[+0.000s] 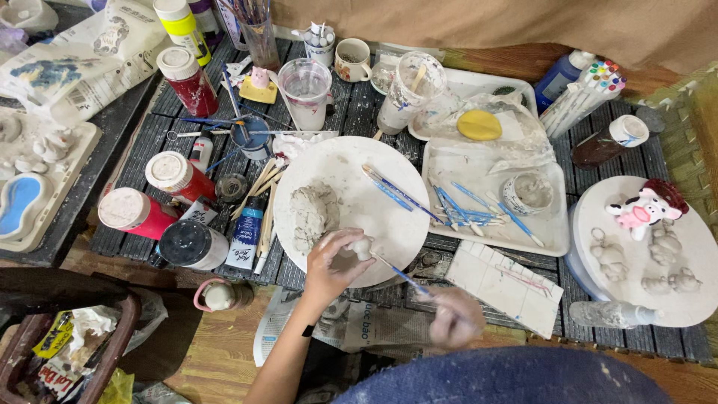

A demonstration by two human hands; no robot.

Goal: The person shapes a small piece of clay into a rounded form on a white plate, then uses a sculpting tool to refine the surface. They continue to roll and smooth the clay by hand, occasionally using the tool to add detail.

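Note:
My left hand (331, 263) holds a small grey clay piece (363, 248) over the near edge of a round white board (374, 187). My right hand (456, 318), blurred, grips a thin blue-handled tool (396, 272) whose tip touches the clay piece. A larger lump of grey clay (313, 213) lies on the board just beyond my left hand. Two blue-handled tools (396, 191) rest across the board's right side.
A white tray (553, 232) with several blue tools and a small bowl sits to the right. A second round board (699, 254) holds clay figures and a painted cow. Paint bottles (176, 176), cups and jars crowd the left and back. Newspaper (351, 325) lies under my arms.

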